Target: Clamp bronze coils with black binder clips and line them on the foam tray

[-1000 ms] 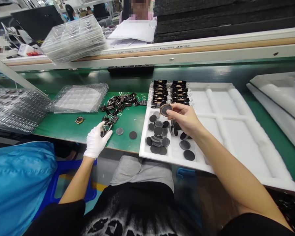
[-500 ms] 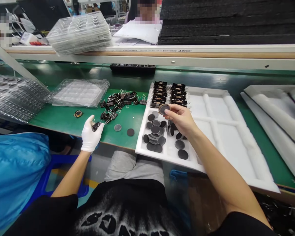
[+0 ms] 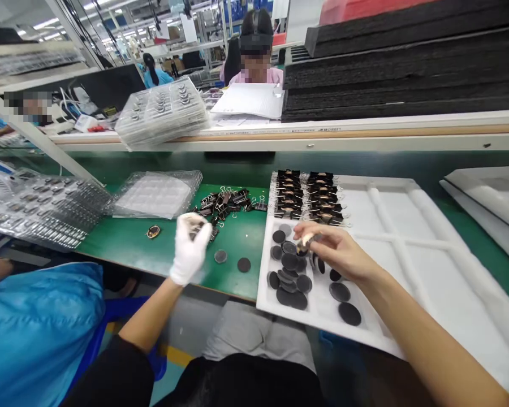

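My left hand [image 3: 189, 250], in a white glove, is curled around a black binder clip [image 3: 197, 227], partly hidden by the fingers. Just beyond it lies a pile of black binder clips [image 3: 227, 202] on the green table. My bare right hand [image 3: 343, 249] pinches a small round watch-like part [image 3: 307, 243] with a gold-toned edge, blurred, above the white foam tray [image 3: 267, 291]. Below that hand, loose dark discs [image 3: 290, 262] fill the tray's near compartments. Two rows of clipped parts [image 3: 288, 195] stand in the far compartments.
A clear disc [image 3: 220, 256], a black disc [image 3: 244, 264] and a gold-rimmed round part [image 3: 153, 232] lie on the green table [image 3: 123, 243]. Clear plastic trays [image 3: 156, 195] stand at left. A shelf edge [image 3: 237, 143] crosses behind. A person in blue [image 3: 42, 333] sits at left.
The view has tilted up. My left hand has turned and closed more around the clip, nearer the pile. My right hand has tilted the round part, so its dark face no longer shows.
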`<state>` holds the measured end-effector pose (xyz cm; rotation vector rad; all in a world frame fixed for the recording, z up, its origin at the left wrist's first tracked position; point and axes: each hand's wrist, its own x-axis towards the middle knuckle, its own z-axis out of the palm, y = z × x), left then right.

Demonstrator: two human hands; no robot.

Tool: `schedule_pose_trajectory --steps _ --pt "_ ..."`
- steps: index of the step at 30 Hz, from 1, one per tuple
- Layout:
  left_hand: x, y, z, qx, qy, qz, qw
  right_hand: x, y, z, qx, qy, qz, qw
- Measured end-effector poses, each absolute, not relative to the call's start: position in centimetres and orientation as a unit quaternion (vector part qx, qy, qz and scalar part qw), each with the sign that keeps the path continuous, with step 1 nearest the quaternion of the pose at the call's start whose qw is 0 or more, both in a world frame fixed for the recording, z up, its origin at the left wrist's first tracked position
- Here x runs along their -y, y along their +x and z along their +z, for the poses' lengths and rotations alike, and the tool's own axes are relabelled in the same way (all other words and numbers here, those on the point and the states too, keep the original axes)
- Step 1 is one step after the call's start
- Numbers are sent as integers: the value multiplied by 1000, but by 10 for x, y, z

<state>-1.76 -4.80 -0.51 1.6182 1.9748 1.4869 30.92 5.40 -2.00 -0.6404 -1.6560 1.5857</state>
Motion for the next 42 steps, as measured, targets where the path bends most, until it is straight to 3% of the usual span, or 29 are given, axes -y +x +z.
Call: schedule_pose_trajectory --steps 7,15,21,28,37,42 --pt "-14 91 32 -483 757 372 235 -35 314 -7 664 -193 682 237" --pt "-24 97 34 -469 828 237 198 -43 315 -5 728 -209 602 253" --pt "-31 82 42 -489 818 185 242 -44 311 -11 792 -164 498 313" --pt "-34 77 38 -457 838 234 182 -42 315 -10 835 -154 467 245" --pt "-37 73 26 -403 909 97 47 -48 317 -6 864 -204 438 139" --pt "-38 72 24 -347 931 82 78 -47 322 3 863 -182 460 101"
